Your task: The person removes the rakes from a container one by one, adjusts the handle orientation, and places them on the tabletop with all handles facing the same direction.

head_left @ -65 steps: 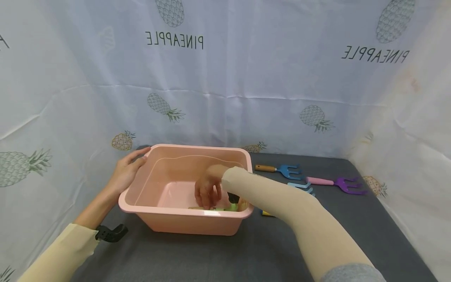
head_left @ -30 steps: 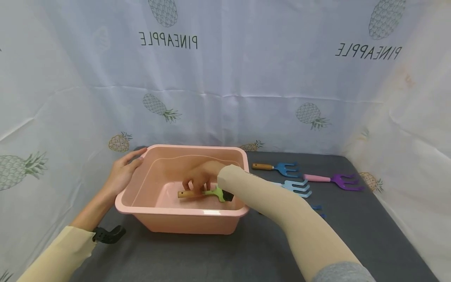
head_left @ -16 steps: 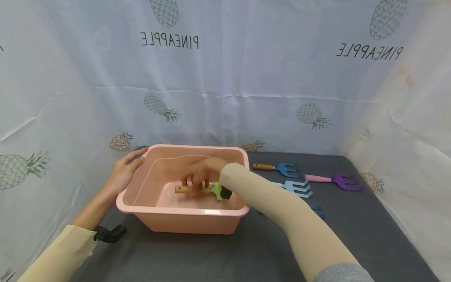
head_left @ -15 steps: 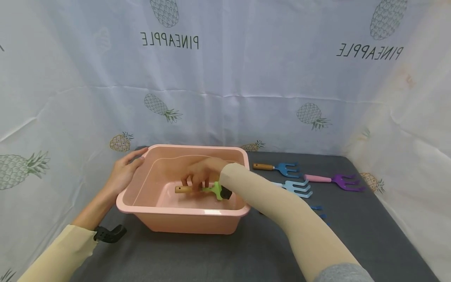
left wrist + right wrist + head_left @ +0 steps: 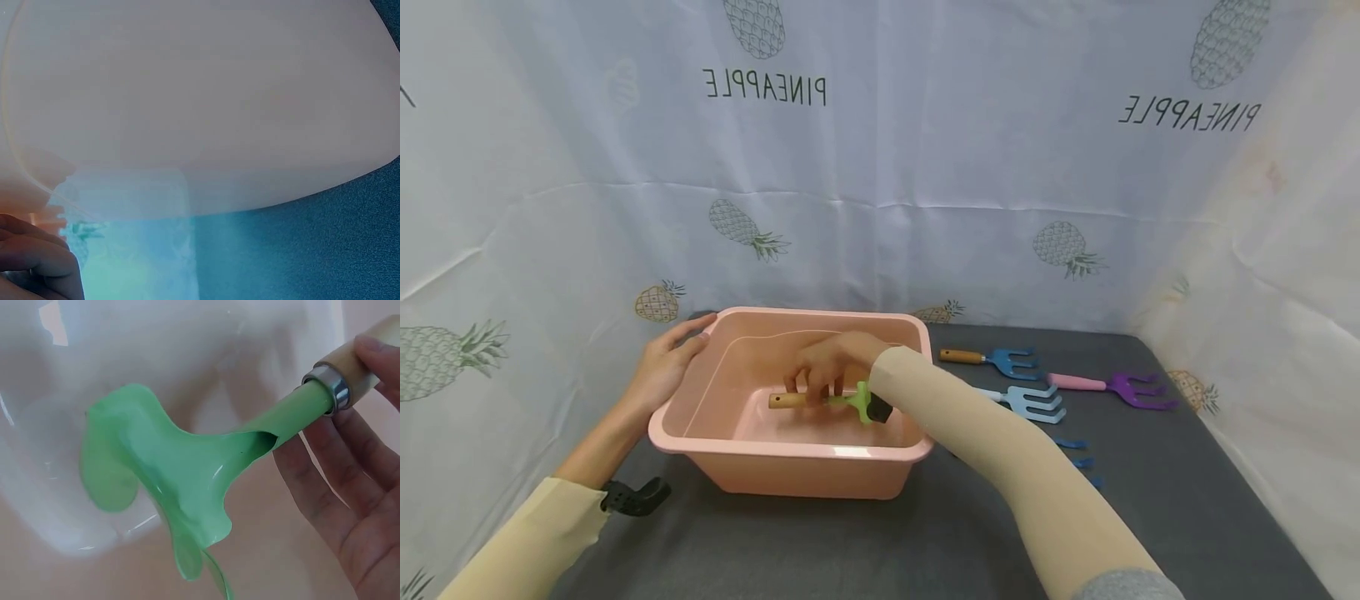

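Note:
A pink plastic basin [image 5: 790,475] stands on the dark table. My left hand [image 5: 662,368] grips its left rim, thumb on the near side of the edge; the left wrist view shows mostly the basin's wall [image 5: 206,94]. Inside the basin, my right hand [image 5: 829,363] pinches the wooden handle [image 5: 786,401] of a green garden hand fork. Close up in the right wrist view, the fork's green head [image 5: 181,456] hangs over the basin floor, its bent tines pointing away from the fingers. A black wrist device partly covers the head in the head view.
Right of the basin lie more hand forks: a blue one with a wooden handle [image 5: 961,357], a purple one with a pink handle [image 5: 1077,382], a light blue one [image 5: 1026,402], and another blue one [image 5: 1078,462] partly behind my right forearm. A pineapple-print curtain [image 5: 880,150] encloses the table.
Earlier the green hand fork lay low by the basin's front wall, mostly hidden. My right hand has lifted it slightly and shifted it left and back. The left hand keeps its grip.

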Motion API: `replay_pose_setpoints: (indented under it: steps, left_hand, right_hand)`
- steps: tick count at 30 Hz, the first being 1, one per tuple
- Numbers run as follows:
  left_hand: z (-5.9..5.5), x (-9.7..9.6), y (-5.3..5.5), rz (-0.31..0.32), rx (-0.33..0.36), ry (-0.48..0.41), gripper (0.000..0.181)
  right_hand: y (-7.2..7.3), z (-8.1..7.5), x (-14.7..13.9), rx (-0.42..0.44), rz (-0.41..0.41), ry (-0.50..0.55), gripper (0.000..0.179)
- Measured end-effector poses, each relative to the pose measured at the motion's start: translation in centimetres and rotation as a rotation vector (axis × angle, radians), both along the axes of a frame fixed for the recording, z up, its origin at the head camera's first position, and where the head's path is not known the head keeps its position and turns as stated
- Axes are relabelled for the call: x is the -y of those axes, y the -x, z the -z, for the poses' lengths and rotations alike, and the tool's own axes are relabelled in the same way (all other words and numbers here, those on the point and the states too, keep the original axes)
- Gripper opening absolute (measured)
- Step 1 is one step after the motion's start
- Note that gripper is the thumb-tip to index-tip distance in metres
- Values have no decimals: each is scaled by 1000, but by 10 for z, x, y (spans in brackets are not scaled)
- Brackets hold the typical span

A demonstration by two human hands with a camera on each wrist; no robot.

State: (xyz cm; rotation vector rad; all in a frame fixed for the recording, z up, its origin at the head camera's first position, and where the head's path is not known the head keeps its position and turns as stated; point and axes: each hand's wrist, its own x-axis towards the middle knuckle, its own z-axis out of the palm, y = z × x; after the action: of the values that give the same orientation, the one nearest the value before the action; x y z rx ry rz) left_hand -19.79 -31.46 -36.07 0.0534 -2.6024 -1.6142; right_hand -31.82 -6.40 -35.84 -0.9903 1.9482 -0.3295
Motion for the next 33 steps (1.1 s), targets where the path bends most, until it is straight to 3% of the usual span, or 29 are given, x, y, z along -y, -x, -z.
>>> replay_pose_setpoints:
  steps: [17, 27, 33]
  left_hand:
    - [0, -1, 0, -10, -16, 25, 58]
    - [0, -2, 0, -2, -8, 16, 58]
    - [-1, -2, -1, -12, -17, 14, 58]
  right_hand:
    - [-1, -11, -3, 21, 42, 125, 23]
    - [0, -19, -1, 5, -5, 126, 28]
    - [1, -27, -3, -13, -37, 183, 34]
